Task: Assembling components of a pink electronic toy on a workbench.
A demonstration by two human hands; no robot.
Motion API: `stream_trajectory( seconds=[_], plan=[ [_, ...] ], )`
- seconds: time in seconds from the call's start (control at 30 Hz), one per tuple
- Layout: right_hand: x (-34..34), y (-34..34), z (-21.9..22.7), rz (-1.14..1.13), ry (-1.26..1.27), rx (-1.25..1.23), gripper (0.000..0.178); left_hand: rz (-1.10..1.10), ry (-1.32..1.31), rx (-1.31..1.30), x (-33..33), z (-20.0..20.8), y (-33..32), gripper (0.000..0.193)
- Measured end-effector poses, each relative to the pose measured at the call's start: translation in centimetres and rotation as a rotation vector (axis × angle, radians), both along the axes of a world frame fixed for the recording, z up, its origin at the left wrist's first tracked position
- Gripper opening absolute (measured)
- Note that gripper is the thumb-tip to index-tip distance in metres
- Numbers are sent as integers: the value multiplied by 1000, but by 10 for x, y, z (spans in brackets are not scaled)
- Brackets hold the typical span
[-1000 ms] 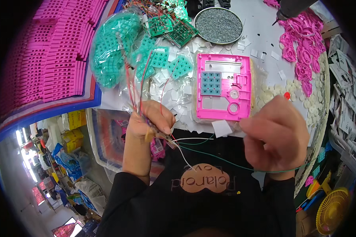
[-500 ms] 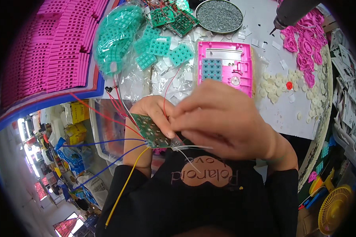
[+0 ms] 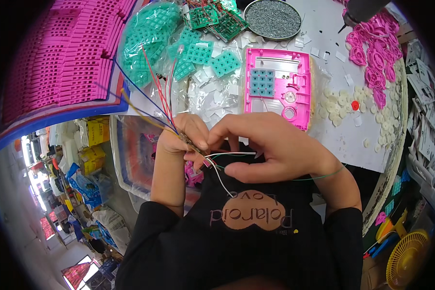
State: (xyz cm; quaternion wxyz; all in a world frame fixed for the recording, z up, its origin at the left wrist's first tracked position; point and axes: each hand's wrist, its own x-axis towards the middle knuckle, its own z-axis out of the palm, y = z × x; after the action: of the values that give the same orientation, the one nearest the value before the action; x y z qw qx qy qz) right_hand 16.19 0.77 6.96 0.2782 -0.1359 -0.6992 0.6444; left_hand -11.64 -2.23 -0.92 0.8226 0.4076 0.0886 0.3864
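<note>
My left hand [image 3: 188, 131] pinches a small circuit board [image 3: 192, 144], which is tilted so that I see it nearly edge-on. Red, blue and yellow wires fan up and left from the board, and white and green wires [image 3: 234, 153] trail from its lower right end. Close by on the right is my right hand [image 3: 275, 147], its thumb and forefinger spread apart around the white and green wires. Its other fingers reach behind, beside the board, and are partly hidden. A thin green wire passes by my right wrist.
Beyond my hands lies a pink casing [image 3: 302, 82] with a grey-blue keypad [image 3: 262, 82]. Around it are teal keypads [image 3: 225, 64], circuit boards [image 3: 229, 25], a dish of screws [image 3: 272, 20], pink parts [image 3: 372, 67] and white discs [image 3: 340, 104]. A dark tool [image 3: 360, 12] hangs at upper right.
The circuit board has turned from face-up to nearly edge-on, swinging its coloured wires upward. My right hand has come away from the board's face, and its thumb and forefinger have spread.
</note>
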Motion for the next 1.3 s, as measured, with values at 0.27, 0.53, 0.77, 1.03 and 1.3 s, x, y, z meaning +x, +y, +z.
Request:
stream_trajectory(
  seconds=[0.27,0.53,0.77,1.03,1.3],
  plan=[
    [-2,1,-16,102,77,-226,15,178,66,17,8,11,2,39],
    [-3,21,-26,-488,99,515,21,214,193,98,18,19,4,42],
    [-26,0,-24,-120,36,-819,26,426,301,-102,25,34,-10,46],
    [-26,9,-40,0,-106,-703,26,561,380,-15,23,41,-4,46],
    [-16,-4,-40,-204,-122,-570,23,551,249,-71,25,43,-4,39]
  ],
)
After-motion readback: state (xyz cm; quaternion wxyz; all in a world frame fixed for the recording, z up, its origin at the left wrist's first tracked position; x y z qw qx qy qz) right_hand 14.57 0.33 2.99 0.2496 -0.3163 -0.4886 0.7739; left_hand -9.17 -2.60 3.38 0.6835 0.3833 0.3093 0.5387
